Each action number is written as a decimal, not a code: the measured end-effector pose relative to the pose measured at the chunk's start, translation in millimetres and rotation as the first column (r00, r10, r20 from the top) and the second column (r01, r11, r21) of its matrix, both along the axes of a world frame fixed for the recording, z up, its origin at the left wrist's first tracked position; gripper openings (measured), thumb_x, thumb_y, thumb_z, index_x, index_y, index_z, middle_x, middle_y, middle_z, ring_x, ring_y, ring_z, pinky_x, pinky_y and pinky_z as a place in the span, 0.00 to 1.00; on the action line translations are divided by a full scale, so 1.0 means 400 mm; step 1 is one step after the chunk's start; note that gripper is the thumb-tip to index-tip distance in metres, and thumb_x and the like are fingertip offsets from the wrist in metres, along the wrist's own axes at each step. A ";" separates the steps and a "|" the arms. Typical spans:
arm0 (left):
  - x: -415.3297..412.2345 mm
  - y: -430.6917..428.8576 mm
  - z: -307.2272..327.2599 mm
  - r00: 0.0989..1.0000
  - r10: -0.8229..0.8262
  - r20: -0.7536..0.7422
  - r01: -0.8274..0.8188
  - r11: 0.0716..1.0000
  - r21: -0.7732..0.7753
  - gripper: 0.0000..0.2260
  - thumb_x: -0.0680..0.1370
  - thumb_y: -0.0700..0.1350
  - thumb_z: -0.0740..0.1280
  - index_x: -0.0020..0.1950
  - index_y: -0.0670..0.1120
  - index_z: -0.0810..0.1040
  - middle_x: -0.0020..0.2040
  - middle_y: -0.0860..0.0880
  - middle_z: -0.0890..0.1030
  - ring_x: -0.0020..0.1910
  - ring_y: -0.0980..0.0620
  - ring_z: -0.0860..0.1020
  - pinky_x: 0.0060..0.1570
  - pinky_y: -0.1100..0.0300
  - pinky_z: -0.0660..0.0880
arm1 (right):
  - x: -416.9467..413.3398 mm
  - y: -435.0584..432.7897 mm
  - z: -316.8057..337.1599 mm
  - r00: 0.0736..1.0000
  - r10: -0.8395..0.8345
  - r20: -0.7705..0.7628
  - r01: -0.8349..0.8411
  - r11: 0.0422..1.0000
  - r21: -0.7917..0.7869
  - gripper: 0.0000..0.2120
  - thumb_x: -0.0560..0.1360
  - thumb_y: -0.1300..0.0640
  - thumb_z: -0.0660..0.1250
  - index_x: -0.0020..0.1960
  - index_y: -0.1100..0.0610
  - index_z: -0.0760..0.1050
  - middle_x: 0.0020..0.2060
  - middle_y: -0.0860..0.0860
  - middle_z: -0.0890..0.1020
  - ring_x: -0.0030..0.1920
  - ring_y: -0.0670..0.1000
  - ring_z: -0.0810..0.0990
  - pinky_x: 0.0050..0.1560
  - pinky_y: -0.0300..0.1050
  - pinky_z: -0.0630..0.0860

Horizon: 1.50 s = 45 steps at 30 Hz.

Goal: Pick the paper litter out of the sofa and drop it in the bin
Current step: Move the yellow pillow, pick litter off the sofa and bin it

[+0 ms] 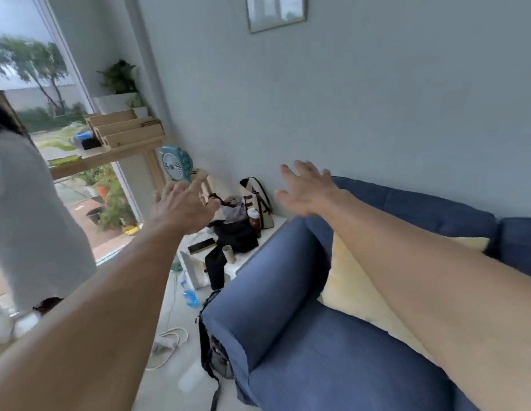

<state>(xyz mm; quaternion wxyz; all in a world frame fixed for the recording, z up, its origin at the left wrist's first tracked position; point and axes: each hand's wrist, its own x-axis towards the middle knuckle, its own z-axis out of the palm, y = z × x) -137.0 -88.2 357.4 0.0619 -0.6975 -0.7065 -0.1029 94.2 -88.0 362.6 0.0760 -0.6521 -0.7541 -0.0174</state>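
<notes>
left hand (pixel 181 207): fingers (pixel 169 188) spread, empty
right hand (pixel 305 192): fingers spread, empty
paper litter: unseen on sofa (pixel 317 366); likely light, crushable, pinch anywhere

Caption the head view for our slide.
Open and empty, left hand and right hand stretch forward by the blue sofa.

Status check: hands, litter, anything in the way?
Left hand open, empty. Right hand open, empty. Both raised ahead, beside the sofa. No paper litter or bin in view. Yellow cushion on the seat may hide some.
</notes>
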 end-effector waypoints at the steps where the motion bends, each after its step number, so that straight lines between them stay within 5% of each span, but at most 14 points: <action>1: 0.038 0.020 -0.009 0.999 -0.039 0.007 0.039 0.999 -0.001 0.29 0.78 0.62 0.57 0.76 0.51 0.59 0.76 0.43 0.62 0.76 0.42 0.57 0.72 0.41 0.54 | 0.038 -0.009 -0.008 0.999 -0.044 -0.002 0.044 0.999 -0.006 0.29 0.82 0.44 0.49 0.79 0.53 0.46 0.78 0.56 0.48 0.78 0.57 0.45 0.74 0.61 0.47; 16: 0.742 0.222 -0.124 0.868 -0.495 0.036 0.496 0.865 -0.074 0.30 0.79 0.60 0.55 0.78 0.48 0.56 0.76 0.45 0.62 0.76 0.44 0.56 0.71 0.45 0.55 | 0.676 -0.055 -0.138 0.858 -0.514 -0.014 0.513 0.857 -0.054 0.28 0.81 0.43 0.48 0.78 0.53 0.49 0.77 0.55 0.52 0.77 0.55 0.48 0.73 0.59 0.51; 26: 0.925 0.355 -0.313 0.851 -0.524 0.048 0.521 0.828 -0.208 0.29 0.79 0.60 0.56 0.76 0.46 0.61 0.72 0.46 0.68 0.73 0.44 0.61 0.69 0.45 0.59 | 0.905 -0.024 -0.328 0.772 -0.633 -0.054 0.610 0.763 -0.213 0.30 0.81 0.43 0.48 0.79 0.52 0.46 0.78 0.55 0.49 0.78 0.55 0.45 0.74 0.61 0.47; 33: 0.927 0.490 -0.525 0.871 -0.481 0.100 0.481 0.795 -0.370 0.28 0.79 0.61 0.57 0.73 0.45 0.64 0.68 0.44 0.72 0.70 0.41 0.66 0.66 0.43 0.63 | 0.957 0.005 -0.516 0.701 -0.710 -0.065 0.655 0.678 -0.333 0.29 0.81 0.43 0.53 0.76 0.58 0.56 0.75 0.56 0.59 0.74 0.58 0.58 0.69 0.60 0.59; 40: 0.897 0.656 -0.775 0.926 -0.309 0.218 0.376 0.688 -0.620 0.29 0.76 0.64 0.60 0.65 0.41 0.68 0.59 0.45 0.74 0.59 0.42 0.71 0.59 0.45 0.70 | 0.974 0.080 -0.690 0.445 -0.894 -0.057 0.745 0.405 -0.530 0.31 0.77 0.38 0.56 0.70 0.60 0.65 0.67 0.58 0.68 0.65 0.60 0.69 0.63 0.56 0.68; 45: 0.916 0.740 -0.929 0.922 -0.081 0.379 0.357 0.559 -0.749 0.46 0.68 0.69 0.68 0.77 0.46 0.56 0.71 0.44 0.69 0.68 0.40 0.68 0.64 0.45 0.68 | 0.999 0.141 -0.821 0.214 -0.974 -0.076 0.695 0.207 -0.688 0.50 0.66 0.27 0.63 0.76 0.56 0.55 0.72 0.56 0.64 0.71 0.59 0.65 0.67 0.56 0.66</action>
